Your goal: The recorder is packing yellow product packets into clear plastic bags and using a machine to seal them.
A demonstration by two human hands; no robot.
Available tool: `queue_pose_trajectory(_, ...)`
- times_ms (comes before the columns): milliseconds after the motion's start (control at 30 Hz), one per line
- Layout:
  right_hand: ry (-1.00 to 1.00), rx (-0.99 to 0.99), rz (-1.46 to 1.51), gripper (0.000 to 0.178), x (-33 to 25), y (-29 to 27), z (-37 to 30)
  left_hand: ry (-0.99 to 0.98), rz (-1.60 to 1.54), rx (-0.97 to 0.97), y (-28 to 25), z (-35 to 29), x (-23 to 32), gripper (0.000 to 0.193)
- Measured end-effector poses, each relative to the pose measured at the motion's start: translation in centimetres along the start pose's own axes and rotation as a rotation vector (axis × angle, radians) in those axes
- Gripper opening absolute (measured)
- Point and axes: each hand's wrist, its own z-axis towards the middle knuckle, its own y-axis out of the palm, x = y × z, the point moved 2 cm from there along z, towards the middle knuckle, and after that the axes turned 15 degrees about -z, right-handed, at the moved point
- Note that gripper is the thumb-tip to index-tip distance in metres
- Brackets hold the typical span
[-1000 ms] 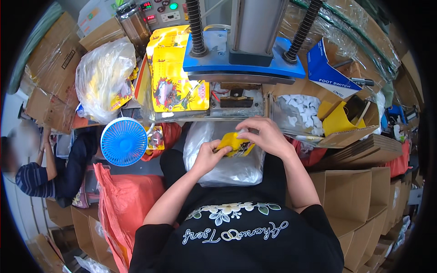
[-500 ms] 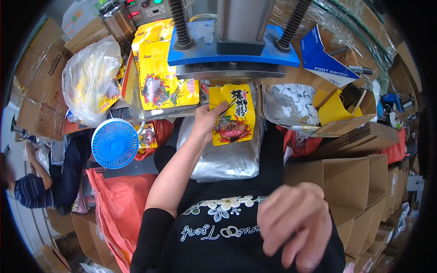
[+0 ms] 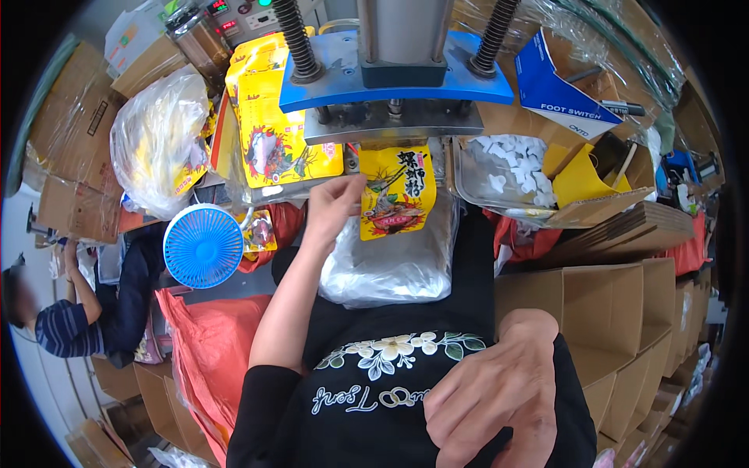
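Note:
A flat yellow food pouch point(image 3: 396, 191) with dark lettering and a printed dish lies below the press, its top edge under the steel bar point(image 3: 394, 122). My left hand point(image 3: 334, 209) is at the pouch's left edge, thumb and fingers pinched together there. Under the pouch is a clear plastic-wrapped bundle point(image 3: 390, 273) by my lap. My right hand point(image 3: 499, 390) hangs in front of my black shirt, away from the pouch. Its fingers are loosely bent and the thumb stands apart, with nothing seen in it.
A stack of yellow pouches point(image 3: 285, 148) lies left of the press, beside a filled plastic bag point(image 3: 160, 140) and blue fan point(image 3: 204, 246). Right of the press, a clear tray point(image 3: 476, 195) holds small white pieces. Cardboard boxes point(image 3: 593, 304) stand at right. Another person point(image 3: 66, 327) sits far left.
The steel bar now stands apart from the blue plate above it. My left hand has slid left, from over the pouch to its edge. My right hand has moved slightly down.

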Motion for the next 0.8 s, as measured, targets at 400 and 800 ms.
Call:
queue_pose_trajectory(400,0.224,-0.346,0.073,0.024,-0.6,-1.5,0.1,0.778,0.728,0.210,-4.5,0.7,2.0,0.036)
queue_pose_trajectory(800,1.001,0.308,-1.685,0.028,1.3,-15.7,-11.0,0.883,1.088,0.286,-8.1,-0.7,-1.1,0.046)
